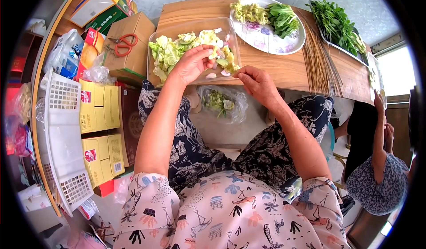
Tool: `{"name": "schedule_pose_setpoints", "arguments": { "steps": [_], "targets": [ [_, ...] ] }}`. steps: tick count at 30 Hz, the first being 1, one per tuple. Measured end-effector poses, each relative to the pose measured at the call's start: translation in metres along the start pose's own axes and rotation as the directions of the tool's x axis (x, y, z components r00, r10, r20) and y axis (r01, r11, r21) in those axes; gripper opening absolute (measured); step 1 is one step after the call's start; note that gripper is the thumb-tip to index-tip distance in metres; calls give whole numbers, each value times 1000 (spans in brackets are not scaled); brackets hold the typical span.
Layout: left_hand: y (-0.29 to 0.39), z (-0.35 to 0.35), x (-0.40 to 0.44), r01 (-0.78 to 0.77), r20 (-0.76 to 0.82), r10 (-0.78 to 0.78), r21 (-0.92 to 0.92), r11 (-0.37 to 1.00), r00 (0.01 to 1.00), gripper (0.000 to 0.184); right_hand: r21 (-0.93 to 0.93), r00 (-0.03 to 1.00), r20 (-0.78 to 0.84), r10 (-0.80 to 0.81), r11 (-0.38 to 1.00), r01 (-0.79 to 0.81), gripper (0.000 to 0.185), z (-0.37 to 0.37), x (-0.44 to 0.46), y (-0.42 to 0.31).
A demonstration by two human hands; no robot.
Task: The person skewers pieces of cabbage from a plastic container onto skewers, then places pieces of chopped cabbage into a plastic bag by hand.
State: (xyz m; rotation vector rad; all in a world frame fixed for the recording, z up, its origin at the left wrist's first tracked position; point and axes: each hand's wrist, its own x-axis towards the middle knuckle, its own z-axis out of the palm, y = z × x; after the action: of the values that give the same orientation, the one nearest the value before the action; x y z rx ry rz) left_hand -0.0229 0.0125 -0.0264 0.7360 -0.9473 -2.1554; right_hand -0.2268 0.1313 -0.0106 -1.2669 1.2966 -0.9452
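My left hand (194, 63) is over a clear plastic tub (155, 37), its fingers closed on a pale yellow-green leaf piece (214, 52). At the tub's right front corner my right hand (256, 82) is pinched on what looks like the end of a thin skewer, mostly hidden. Vegetable pieces (228, 58), including cucumber slices, lie in a row between the two hands. Loose lettuce leaves (165, 51) fill the left part of the tub. Pale pink-white pieces (211, 75) lie near its front side.
Behind the tub's right side, a flowered oval plate (284, 46) bears skewered greens. Bamboo skewers (317, 56) lie beside it, with a tray of leafy greens (335, 25) beyond. Below the table is a plastic bag of scraps (223, 103). Scissors (125, 45) rest on a carton; another person (377, 178) sits right.
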Motion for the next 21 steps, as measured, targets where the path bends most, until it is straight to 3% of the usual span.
{"name": "schedule_pose_setpoints", "arguments": {
  "steps": [21],
  "targets": [
    [6,-2,-3,53,54,-55,41,998,997,21,-4,999,-16,-27,1000,27,14,-1,-4,4]
  ]
}}
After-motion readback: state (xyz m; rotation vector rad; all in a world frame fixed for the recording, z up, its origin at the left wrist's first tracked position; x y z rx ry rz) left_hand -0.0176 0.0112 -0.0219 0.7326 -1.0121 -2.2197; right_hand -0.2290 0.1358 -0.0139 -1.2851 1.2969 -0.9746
